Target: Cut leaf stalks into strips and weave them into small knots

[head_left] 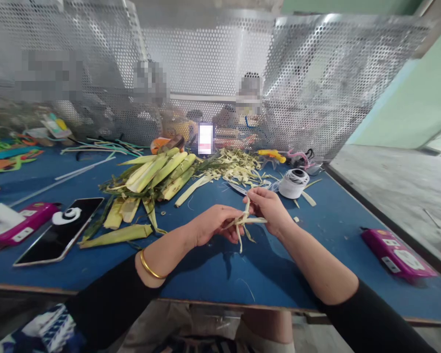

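Several pale corn husk strips (247, 220) cross one another between my hands, above the blue table. My left hand (220, 223) is closed, pinching the strips where they cross. From the other side, my right hand (266, 206) pinches an upright strip end between thumb and fingers. Loose ends stick out to the right and hang down below the crossing. Just beyond my hands lie scissors (238, 189), partly hidden, and a spool of white thread (294, 183) stands to their right.
A pile of green-yellow corn husks (161, 171) lies left of centre, with shredded husk (240, 165) behind. A tablet (61, 233) and a magenta device (25, 223) sit at left, another magenta device (397, 255) at right. A perforated metal screen (213, 59) rises at the back.
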Demonstrator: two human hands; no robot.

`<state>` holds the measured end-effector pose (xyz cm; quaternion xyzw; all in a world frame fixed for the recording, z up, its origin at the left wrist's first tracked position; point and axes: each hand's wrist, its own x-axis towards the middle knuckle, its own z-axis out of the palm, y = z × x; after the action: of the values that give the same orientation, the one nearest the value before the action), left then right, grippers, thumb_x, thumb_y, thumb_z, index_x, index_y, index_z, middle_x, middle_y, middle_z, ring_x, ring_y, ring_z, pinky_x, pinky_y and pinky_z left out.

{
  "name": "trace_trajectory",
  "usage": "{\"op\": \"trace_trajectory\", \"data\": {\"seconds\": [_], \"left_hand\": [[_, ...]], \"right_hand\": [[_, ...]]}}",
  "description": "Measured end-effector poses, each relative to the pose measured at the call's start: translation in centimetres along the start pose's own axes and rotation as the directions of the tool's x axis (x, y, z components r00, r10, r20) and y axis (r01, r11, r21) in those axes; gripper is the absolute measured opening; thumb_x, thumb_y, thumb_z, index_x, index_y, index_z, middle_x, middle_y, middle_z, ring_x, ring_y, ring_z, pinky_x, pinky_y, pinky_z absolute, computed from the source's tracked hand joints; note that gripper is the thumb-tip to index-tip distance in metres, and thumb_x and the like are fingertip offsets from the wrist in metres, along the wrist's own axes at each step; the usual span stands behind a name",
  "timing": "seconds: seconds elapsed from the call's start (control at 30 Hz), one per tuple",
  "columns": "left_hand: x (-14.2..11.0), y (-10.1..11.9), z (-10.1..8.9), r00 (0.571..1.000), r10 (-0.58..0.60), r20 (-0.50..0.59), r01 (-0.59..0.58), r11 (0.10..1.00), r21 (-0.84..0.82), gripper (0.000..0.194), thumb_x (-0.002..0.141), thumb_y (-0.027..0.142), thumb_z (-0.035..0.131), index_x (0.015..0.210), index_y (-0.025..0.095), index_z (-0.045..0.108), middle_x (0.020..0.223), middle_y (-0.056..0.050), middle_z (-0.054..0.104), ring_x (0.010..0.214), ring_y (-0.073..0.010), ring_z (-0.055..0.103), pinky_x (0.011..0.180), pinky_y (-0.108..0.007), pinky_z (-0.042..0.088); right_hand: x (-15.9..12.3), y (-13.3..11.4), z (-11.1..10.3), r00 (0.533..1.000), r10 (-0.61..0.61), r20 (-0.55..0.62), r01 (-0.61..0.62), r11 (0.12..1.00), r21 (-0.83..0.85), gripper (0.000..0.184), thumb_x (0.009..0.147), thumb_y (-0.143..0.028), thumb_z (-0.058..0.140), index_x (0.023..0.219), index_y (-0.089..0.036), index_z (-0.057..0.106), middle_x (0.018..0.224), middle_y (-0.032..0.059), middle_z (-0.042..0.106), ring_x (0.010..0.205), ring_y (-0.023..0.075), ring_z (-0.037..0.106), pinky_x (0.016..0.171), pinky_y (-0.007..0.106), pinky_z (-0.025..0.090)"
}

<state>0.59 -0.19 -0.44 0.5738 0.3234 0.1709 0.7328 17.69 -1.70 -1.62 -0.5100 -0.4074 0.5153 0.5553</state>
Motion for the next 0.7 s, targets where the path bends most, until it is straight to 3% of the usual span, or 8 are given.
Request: {"op": "trace_trajectory", "data": {"seconds": [0.3,0.43,0.53,0.63,0.7], "left_hand": [[-0.24,-0.28,0.82,0.999,0.027,-0.028,-0.021,0.978,0.208,0.023,0.072,0.032,0.067,0.058,0.014,0.063,0.055,-0.001,0.061,0.045,-0.0081,0.051,0.050,-0.021,0.045],[-0.30,-0.10,0.83,0.997,0.024,-0.068,-0.012,0.985,0.170,0.022,0.072,0.032,0.066,0.058,0.014,0.064,0.056,-0.002,0.062,0.044,-0.0081,0.050,0.048,-0.021,0.044],[-0.28,-0.06,0.66,0.997,0.013,-0.072,-0.003,0.991,0.133,0.022,0.070,0.033,0.068,0.059,0.014,0.065,0.058,-0.003,0.063,0.044,-0.0080,0.050,0.048,-0.021,0.043],[-0.12,-0.20,0.30,0.994,0.006,-0.107,0.002,0.997,0.080,0.021,0.068,0.034,0.071,0.064,0.014,0.068,0.062,-0.004,0.065,0.047,-0.0085,0.052,0.049,-0.021,0.043],[0.05,-0.28,-0.03,0.988,0.006,-0.153,-0.001,1.000,0.030,0.020,0.067,0.034,0.073,0.068,0.014,0.069,0.067,-0.005,0.068,0.050,-0.0093,0.054,0.050,-0.022,0.043]], "right_hand": [[-0.27,-0.40,0.78,0.999,-0.028,0.031,0.032,0.989,-0.147,0.024,0.063,-0.038,0.069,0.063,-0.017,0.056,0.057,-0.0025,0.061,0.039,0.0049,0.040,0.041,0.021,0.029],[0.08,-0.33,0.48,0.985,-0.151,-0.080,0.139,0.981,-0.137,0.025,0.066,-0.040,0.066,0.063,-0.019,0.055,0.057,-0.0028,0.059,0.044,0.0066,0.044,0.044,0.022,0.033],[0.32,-0.28,0.32,0.984,-0.168,-0.066,0.154,0.974,-0.169,0.028,0.067,-0.044,0.066,0.066,-0.019,0.054,0.061,-0.0016,0.060,0.049,0.0086,0.049,0.048,0.023,0.036],[0.35,-0.40,0.09,0.981,-0.189,-0.048,0.166,0.937,-0.309,0.032,0.072,-0.050,0.062,0.073,-0.020,0.054,0.061,-0.0022,0.058,0.053,0.0107,0.051,0.051,0.024,0.037],[0.26,-0.59,-0.15,0.977,-0.212,-0.001,0.188,0.868,-0.459,0.034,0.075,-0.054,0.059,0.075,-0.020,0.055,0.063,-0.0020,0.057,0.056,0.0119,0.051,0.052,0.025,0.038]]}}
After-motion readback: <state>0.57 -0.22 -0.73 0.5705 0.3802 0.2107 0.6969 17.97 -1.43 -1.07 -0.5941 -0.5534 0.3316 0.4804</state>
